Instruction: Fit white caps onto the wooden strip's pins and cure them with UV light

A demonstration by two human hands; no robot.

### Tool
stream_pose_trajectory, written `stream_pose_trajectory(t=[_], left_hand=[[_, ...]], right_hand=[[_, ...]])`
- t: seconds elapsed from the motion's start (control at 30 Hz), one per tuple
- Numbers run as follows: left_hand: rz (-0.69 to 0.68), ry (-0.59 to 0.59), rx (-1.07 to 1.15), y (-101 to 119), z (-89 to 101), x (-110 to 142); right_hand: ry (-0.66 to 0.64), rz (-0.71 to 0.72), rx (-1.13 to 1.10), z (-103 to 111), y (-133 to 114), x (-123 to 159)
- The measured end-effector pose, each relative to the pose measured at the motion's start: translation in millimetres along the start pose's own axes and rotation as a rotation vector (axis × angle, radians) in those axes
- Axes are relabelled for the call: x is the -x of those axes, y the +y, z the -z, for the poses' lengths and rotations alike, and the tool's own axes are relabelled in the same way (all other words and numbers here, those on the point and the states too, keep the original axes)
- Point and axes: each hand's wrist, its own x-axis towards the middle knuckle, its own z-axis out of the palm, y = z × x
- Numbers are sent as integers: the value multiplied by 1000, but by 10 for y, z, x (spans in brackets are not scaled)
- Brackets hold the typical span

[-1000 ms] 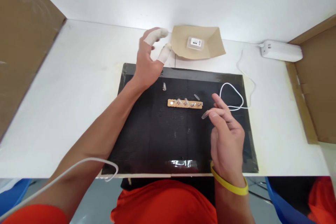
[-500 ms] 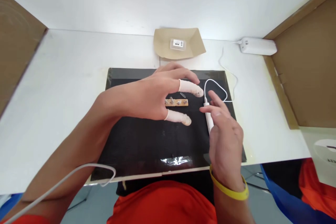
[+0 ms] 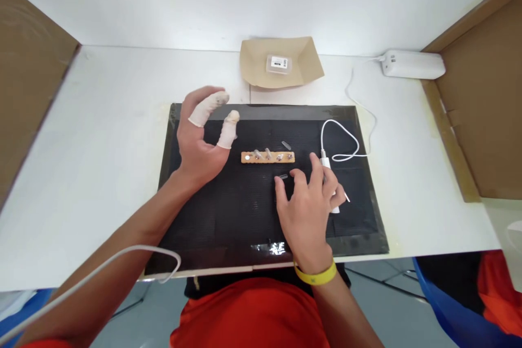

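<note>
My left hand [image 3: 204, 138] is open over the mat's left side, thumb and index finger apart, both in white finger cots. Beside that thumb shows a sliver of a small clear piece, mostly hidden. To its right lies a narrow tan strip [image 3: 263, 158] with several clear nail tips standing on metal clips along it. My right hand [image 3: 308, 201] is open, palm down, fingers spread over the mat. A loose clear nail tip [image 3: 283, 176] lies close to its thumb and index finger. Behind the strip is another nail tip [image 3: 286, 145]. A white stick-shaped device [image 3: 325, 162] is partly covered by my right fingers.
Under everything is a black mat [image 3: 244, 217] on a white table. A cardboard tray [image 3: 250, 68] behind it holds a clear labelled box [image 3: 279, 64]. A white cable [image 3: 340, 126] loops from the device, and a white power strip [image 3: 414, 64] stands at back right. Cardboard panels flank both sides.
My right hand has let go of the nail tip it pinched, moved left and spread its fingers. My left hand reached rightward over the strip, then drew back left.
</note>
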Motion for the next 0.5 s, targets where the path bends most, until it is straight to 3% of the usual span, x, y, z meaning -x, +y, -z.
stream_pose_trajectory(t=[0.1,0.23,0.33,0.5], left_hand=[[62,35,-53,-39,40,222],[71,54,-86,-6,40,311],[-5,27,-114,47,19,306],[-63,30,-143,58,7,299]], right_hand=[[5,-9,-10,-38,-3,-18],[49,26,-23,-5,30,-15],[86,149,-36,53,53,61],[42,326,-103,184,136,242]])
